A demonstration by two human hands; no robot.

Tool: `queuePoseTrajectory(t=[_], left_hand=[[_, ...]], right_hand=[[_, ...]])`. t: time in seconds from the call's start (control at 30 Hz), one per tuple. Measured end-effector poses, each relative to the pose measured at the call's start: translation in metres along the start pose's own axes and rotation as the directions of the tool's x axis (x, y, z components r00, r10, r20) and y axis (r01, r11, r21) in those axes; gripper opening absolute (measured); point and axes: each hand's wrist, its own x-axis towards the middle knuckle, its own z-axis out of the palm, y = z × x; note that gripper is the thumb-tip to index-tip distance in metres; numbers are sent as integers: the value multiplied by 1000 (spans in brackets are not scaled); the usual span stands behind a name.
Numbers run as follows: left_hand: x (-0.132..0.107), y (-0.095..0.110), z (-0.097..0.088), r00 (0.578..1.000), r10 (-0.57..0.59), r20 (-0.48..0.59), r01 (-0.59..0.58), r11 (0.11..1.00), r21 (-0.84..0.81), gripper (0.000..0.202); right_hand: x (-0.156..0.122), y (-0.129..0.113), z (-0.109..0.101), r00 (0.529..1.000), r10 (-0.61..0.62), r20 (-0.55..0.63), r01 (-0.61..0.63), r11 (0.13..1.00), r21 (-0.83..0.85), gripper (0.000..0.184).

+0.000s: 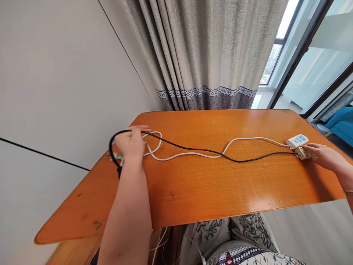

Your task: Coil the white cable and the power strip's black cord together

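Note:
My left hand (pixel 131 142) is at the left side of the table, with its thumb and fingers closed on a black power cord (pixel 193 148). The cord loops left behind the wrist, and its black plug end (pixel 119 171) is partly hidden by my forearm. At the right, my right hand (pixel 324 156) grips a small beige power strip (pixel 303 153), into which the black cord runs. Touching or just behind it lies a white power strip (pixel 297 140). Its white cord (pixel 187 153) curves leftward beneath the black one, toward a white plug (pixel 117 156) beside my left wrist.
The orange wooden table (pixel 193 191) stands against a pale wall panel (pixel 55 73) on the left. A grey curtain (pixel 215 55) hangs behind it. Cushions (pixel 212 232) and white cables (pixel 160 243) are below the front edge. A blue chair (pixel 343 125) sits far right.

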Motion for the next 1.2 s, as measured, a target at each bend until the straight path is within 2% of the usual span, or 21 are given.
queuePoseTrajectory(t=[0.03,0.1,0.2,0.27,0.33,0.4,0.47,0.53,0.6,0.67,0.77,0.8,0.87,0.93,1.0,1.1,1.2], left_hand=[[1,-3,2,996,-39,79,37,999,29,30],[1,-5,4,978,-130,161,115,988,99,34],[0,-3,5,944,-231,237,150,936,318,41],[-1,-5,8,914,-256,315,89,883,461,46],[-2,-10,13,892,-216,396,-19,859,511,49],[-4,-17,20,880,-121,460,-136,863,486,50],[-8,-21,26,847,-11,532,-250,874,416,51],[-17,-19,32,769,97,632,-358,884,300,52],[-30,-10,38,677,219,702,-456,874,167,51],[-47,4,45,612,352,709,-532,846,40,46],[-75,22,56,504,495,708,-627,774,-94,29],[-82,26,59,442,530,724,-665,735,-132,31],[-92,31,63,325,516,792,-698,696,-167,53],[-96,32,66,241,436,867,-696,701,-159,63],[-96,31,66,208,361,909,-697,706,-121,53],[-93,32,66,221,335,916,-726,684,-75,30],[-92,33,66,224,353,908,-735,673,-80,19]], right_hand=[[1,-2,-1,998,-14,56,15,1000,-20,60],[2,-6,-4,985,-25,172,36,998,-61,64],[2,-15,-8,984,10,175,10,993,-114,66],[2,-28,-13,989,-2,150,17,995,-99,63],[2,-49,-22,993,-77,89,78,997,-7,61],[2,-82,-34,968,-251,-32,253,956,151,63],[4,-125,-46,904,-396,-162,426,869,252,60],[9,-172,-58,834,-496,-242,550,785,285,55],[17,-217,-66,787,-556,-269,616,734,287,56],[26,-258,-71,759,-613,-218,651,708,276,60],[36,-305,-75,761,-634,-141,645,716,267,67],[38,-316,-75,760,-640,-115,644,717,265,69],[40,-334,-77,756,-649,-80,644,718,264,72],[39,-345,-79,763,-644,-56,634,729,258,72],[37,-352,-82,776,-630,-33,617,748,242,68],[35,-356,-86,779,-626,-11,612,758,226,51],[36,-355,-91,775,-632,-26,621,753,218,31]])
